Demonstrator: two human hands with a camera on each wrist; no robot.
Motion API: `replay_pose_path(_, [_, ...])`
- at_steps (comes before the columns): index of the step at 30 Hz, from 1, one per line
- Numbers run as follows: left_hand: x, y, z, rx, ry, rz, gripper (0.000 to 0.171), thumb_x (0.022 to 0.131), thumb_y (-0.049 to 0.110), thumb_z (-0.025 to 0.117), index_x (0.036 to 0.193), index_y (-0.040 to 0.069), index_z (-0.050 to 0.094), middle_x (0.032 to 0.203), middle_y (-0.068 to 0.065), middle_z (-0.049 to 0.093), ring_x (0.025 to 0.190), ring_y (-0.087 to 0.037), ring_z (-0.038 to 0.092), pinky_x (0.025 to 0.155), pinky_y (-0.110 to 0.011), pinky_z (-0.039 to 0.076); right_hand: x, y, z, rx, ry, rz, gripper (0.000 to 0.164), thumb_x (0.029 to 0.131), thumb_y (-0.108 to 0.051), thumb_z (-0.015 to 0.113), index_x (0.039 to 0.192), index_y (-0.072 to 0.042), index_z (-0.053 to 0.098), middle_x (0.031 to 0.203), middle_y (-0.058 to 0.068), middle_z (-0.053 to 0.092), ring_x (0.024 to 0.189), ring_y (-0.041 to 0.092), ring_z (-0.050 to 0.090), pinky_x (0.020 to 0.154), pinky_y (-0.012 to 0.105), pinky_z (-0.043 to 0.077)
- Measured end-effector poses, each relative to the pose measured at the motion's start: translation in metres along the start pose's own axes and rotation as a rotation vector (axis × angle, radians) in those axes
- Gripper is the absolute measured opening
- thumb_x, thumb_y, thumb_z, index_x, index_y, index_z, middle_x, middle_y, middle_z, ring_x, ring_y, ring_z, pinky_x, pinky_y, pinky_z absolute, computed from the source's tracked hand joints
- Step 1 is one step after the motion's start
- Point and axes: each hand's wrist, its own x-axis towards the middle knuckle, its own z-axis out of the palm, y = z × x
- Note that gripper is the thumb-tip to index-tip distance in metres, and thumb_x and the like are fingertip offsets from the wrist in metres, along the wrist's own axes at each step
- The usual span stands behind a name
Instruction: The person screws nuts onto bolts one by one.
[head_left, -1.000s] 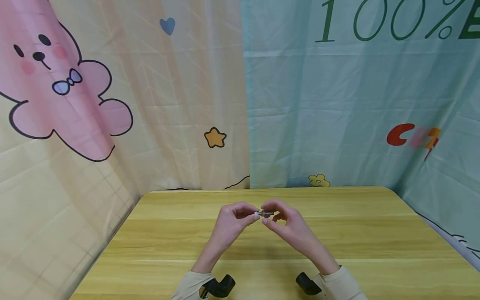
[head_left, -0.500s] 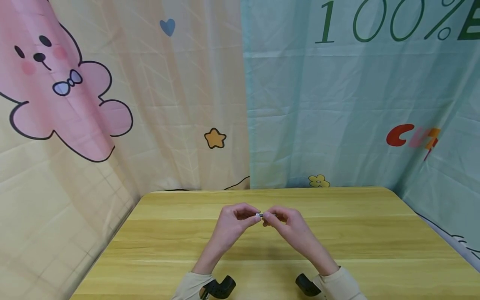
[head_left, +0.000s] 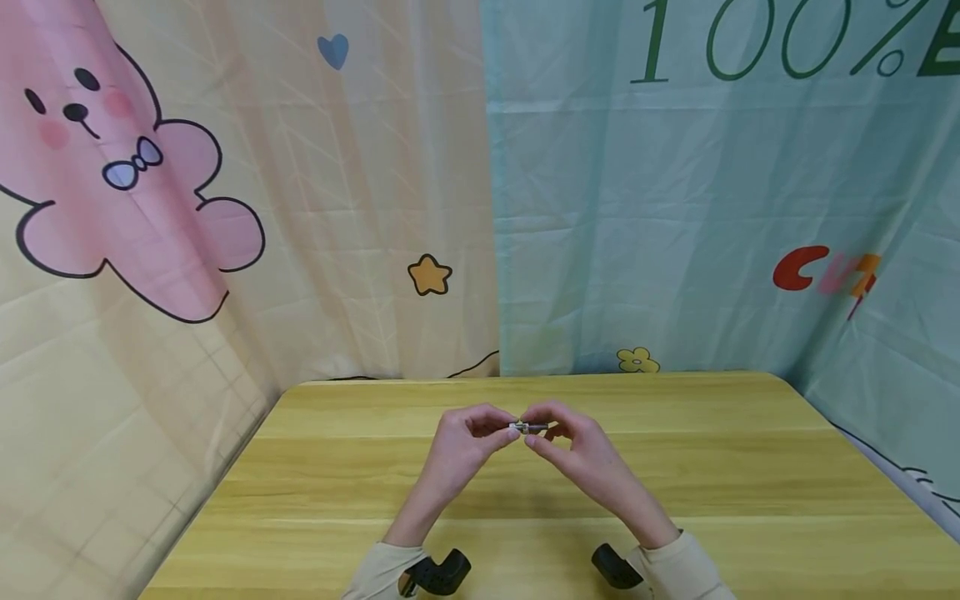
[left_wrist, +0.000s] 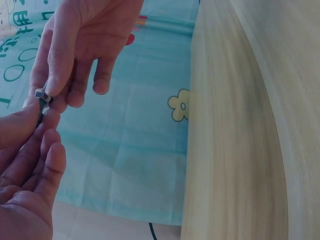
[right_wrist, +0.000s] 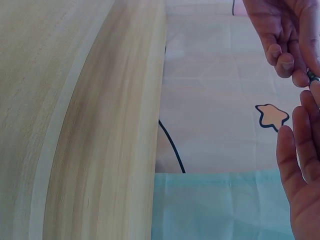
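A small metal bolt [head_left: 538, 427] with a hex nut [left_wrist: 43, 95] on its thread lies crosswise between my two hands, above the table. With thumb and fingertips my left hand [head_left: 467, 442] pinches the bolt's left end, as the left wrist view also shows. Around the other end, my right hand [head_left: 573, 442] has its thumb and index finger spread, with a gap between them and the bolt in the head view. From the left wrist, the right thumb [left_wrist: 56, 75] overlaps the nut's edge. In the right wrist view the bolt barely shows at the right edge.
Beneath both hands stretches a wooden table [head_left: 337, 483]. Printed curtains hang behind it, one beige [head_left: 360, 183] and one teal [head_left: 645, 208]. Black wrist devices show at the left cuff [head_left: 438, 573] and the right cuff [head_left: 617, 567].
Half a second ago my right thumb and index finger were closed on the bolt and covered its right part. Now they have spread and it shows again. My left hand keeps its hold.
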Motion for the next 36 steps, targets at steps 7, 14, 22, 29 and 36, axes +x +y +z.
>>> replay_pose_path(7, [-0.0006,-0.0011,-0.0013,0.011,-0.009,0.033,0.009,0.089,0.021,0.075,0.095,0.014,0.077,0.089,-0.001,0.073,0.082,-0.02,0.069,0.074,-0.032,0.055,-0.0001,-0.0026,0.0003,-0.031,-0.003,0.043,0.015,0.097,-0.032,0.063,0.107,-0.022,0.069,0.1,-0.011,0.067,0.092,0.011,0.063,0.081,0.036,0.052])
replay_pose_path(14, [-0.0014,0.0002,-0.0012,0.023,-0.024,0.04,0.008,0.089,0.022,0.076,0.093,0.016,0.076,0.086,0.002,0.073,0.079,-0.02,0.069,0.07,-0.032,0.054,-0.0015,-0.0024,0.0013,-0.036,-0.009,0.098,0.019,0.1,-0.037,0.057,0.098,-0.023,0.069,0.088,-0.006,0.067,0.085,0.018,0.064,0.077,0.036,0.052])
replay_pose_path(22, [-0.0011,-0.0006,-0.0005,0.006,-0.005,0.027,0.01,0.088,0.021,0.076,0.094,0.013,0.077,0.09,0.0,0.073,0.083,-0.02,0.068,0.074,-0.031,0.055,-0.0007,-0.0033,0.0013,0.015,0.001,0.125,0.025,0.098,-0.03,0.064,0.12,-0.019,0.064,0.111,-0.006,0.066,0.104,0.014,0.06,0.084,0.036,0.05])
replay_pose_path(29, [-0.0011,0.0024,-0.0003,-0.008,0.006,0.027,0.01,0.088,0.016,0.076,0.096,0.01,0.077,0.091,-0.003,0.073,0.083,-0.018,0.067,0.074,-0.029,0.054,0.0007,-0.0044,0.0016,0.025,0.008,0.017,0.021,0.094,-0.013,0.069,0.114,-0.018,0.065,0.108,-0.006,0.065,0.1,0.016,0.059,0.081,0.033,0.051])
replay_pose_path(36, [-0.0004,0.0003,-0.0006,0.006,-0.006,0.026,0.01,0.088,0.018,0.076,0.094,0.011,0.077,0.089,-0.002,0.073,0.082,-0.022,0.068,0.072,-0.03,0.055,-0.001,-0.0037,0.0038,-0.029,0.022,0.062,0.012,0.098,-0.03,0.063,0.105,-0.022,0.069,0.099,-0.007,0.068,0.091,0.012,0.062,0.079,0.034,0.052])
